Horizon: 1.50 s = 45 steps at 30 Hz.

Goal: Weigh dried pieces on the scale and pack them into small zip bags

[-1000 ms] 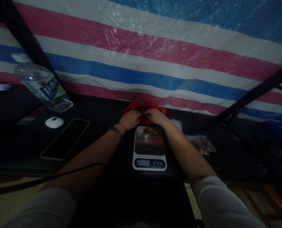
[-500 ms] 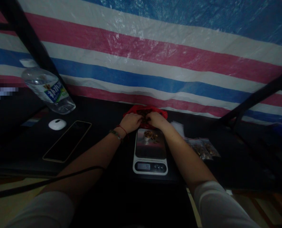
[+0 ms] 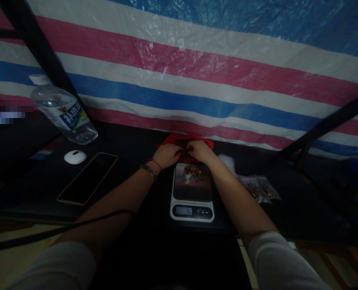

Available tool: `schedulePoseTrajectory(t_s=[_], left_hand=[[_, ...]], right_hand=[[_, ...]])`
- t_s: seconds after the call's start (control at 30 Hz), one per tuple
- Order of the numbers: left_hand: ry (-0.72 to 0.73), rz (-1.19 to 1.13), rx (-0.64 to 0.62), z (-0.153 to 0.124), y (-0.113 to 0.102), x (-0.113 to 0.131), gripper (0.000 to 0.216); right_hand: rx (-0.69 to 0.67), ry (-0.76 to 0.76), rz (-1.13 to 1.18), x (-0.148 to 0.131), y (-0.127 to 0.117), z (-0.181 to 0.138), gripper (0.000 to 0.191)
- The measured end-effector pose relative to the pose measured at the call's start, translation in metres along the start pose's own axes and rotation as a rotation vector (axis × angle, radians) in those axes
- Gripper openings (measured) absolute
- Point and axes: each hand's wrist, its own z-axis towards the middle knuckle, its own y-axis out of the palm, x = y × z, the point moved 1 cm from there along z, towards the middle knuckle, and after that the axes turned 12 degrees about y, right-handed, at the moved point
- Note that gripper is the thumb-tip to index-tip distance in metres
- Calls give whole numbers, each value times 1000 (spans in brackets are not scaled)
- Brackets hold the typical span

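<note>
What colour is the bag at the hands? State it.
The bag is red, seen in the head view.

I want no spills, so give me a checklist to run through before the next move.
1. Scale on: ok, its display shows digits.
2. All pieces on the scale inside the cup: not ok, some lie beside it.
3. Bag open: ok, left hand and right hand at its mouth.
4. What either hand holds: cannot tell, too dark.
5. Packets sealed: cannot tell.
6. Bottle capped: ok.
</note>
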Motion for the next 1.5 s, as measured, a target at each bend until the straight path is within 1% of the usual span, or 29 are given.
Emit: schedulePoseTrajectory(t_s=[0.27, 0.33, 0.4, 0.47, 0.57, 0.67, 0.77, 0.87, 0.93, 0.97, 1.07, 1.1, 1.2, 1.33, 1.4, 1.5], left_hand=[[1, -18, 14, 0, 3, -1, 28], [6, -20, 14, 0, 3, -1, 28], [8, -20, 10, 0, 3, -1, 28], [6, -20, 14, 0, 3, -1, 28], [21, -27, 37, -1, 3, -1, 28], [32, -34, 65, -1, 3, -1, 28], [19, -39, 55, -1, 4, -1, 29], [6, -45, 32, -1, 4, -2, 28], [6, -51, 33, -1, 3, -2, 27], [8, -54, 35, -1, 3, -3, 27], [12, -57, 40, -1, 3, -4, 28], [11, -57, 40, -1, 4, -4, 28], [15, -56, 48, -1, 5, -5, 29], [24, -59, 61, -2, 7, -7, 29], [22, -64, 56, -2, 8, -7, 30], [20, -80, 65, -2, 7, -7, 31]], right_hand=[[12, 42, 29, 5, -3, -3, 17], [29, 40, 63, 5, -4, -5, 18], [62, 36, 144, 5, -7, -10, 18], [77, 40, 277, 6, -10, -22, 16], [63, 64, 469, 8, -15, -48, 12], [75, 85, 550, 12, -17, -74, 10], [45, 95, 592, 17, -13, -86, 12], [-42, 65, 604, 19, -6, -88, 14], [-75, 32, 598, 19, -6, -87, 14], [-85, 20, 591, 19, -6, -87, 15], [-93, 17, 551, 20, -11, -88, 27], [-84, 19, 540, 20, -12, -89, 29], [-63, 23, 561, 22, -12, -90, 23], [-141, 50, 680, 26, -5, -88, 26], [-112, 70, 720, 30, -4, -87, 29], [39, 82, 708, 38, -4, -83, 30]])
